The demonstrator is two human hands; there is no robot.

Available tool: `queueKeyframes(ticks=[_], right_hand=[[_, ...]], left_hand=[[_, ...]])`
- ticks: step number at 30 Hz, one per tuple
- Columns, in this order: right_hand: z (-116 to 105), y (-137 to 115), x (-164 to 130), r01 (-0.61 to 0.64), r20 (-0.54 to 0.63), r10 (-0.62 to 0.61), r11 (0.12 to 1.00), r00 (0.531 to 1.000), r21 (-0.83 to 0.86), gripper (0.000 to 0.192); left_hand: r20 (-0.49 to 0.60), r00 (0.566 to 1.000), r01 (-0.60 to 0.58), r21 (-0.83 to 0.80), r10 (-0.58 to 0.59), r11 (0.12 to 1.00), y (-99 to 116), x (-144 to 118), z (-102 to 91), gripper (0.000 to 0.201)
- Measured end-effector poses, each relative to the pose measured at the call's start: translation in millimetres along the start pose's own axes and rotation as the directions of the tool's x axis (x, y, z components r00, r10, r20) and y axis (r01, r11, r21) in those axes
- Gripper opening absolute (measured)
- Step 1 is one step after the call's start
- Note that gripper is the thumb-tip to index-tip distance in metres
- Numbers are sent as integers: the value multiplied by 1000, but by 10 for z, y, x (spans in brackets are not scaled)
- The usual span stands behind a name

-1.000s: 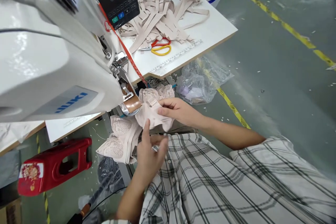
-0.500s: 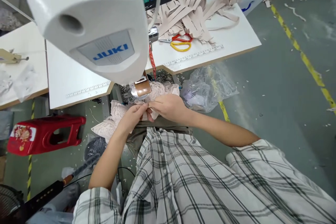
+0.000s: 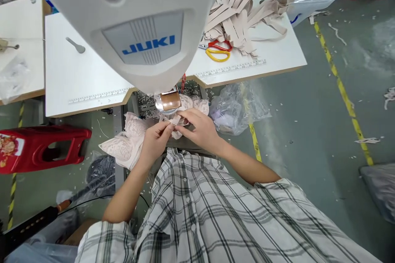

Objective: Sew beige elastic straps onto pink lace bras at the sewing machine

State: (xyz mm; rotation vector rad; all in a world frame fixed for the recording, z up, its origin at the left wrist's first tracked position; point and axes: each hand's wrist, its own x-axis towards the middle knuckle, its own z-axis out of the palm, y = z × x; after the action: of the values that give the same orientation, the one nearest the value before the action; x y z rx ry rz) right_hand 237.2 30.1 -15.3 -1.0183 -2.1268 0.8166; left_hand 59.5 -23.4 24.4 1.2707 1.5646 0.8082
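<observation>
A pale pink lace bra [image 3: 123, 148] lies in front of the sewing machine [image 3: 145, 41], its cups spread out on my left side. More of its lace [image 3: 200, 106] bunches beyond my right hand. My left hand [image 3: 156, 139] pinches the end of a pale fabric strap [image 3: 175, 121] between thumb and fingers. From the other side, my right hand [image 3: 200, 130] closes thumb and fingers on the same strap. Both hands almost meet just below the machine's presser area and its brown-tinted guard [image 3: 170, 102]. The needle is hidden behind the machine head.
On the white table [image 3: 277, 49], right of the machine, are a heap of beige fabric strips [image 3: 234, 16] and scissors [image 3: 218, 51] with red and yellow handles. A clear plastic bag [image 3: 239, 109] hangs below the edge. A red stool [image 3: 46, 148] stands on the left.
The view has shifted closer to the machine head. My hands have drawn slightly apart, my right fingers have lifted and spread more, and the strap between them now shows.
</observation>
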Motion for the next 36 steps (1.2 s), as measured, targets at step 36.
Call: queueKeyframes(ticks=[36], right_hand=[[-1091,1690,1607,-61,131,232,671,964,-739,42]], left_hand=[[99,964,261,-501,-245,825,-191,87,-76,41]])
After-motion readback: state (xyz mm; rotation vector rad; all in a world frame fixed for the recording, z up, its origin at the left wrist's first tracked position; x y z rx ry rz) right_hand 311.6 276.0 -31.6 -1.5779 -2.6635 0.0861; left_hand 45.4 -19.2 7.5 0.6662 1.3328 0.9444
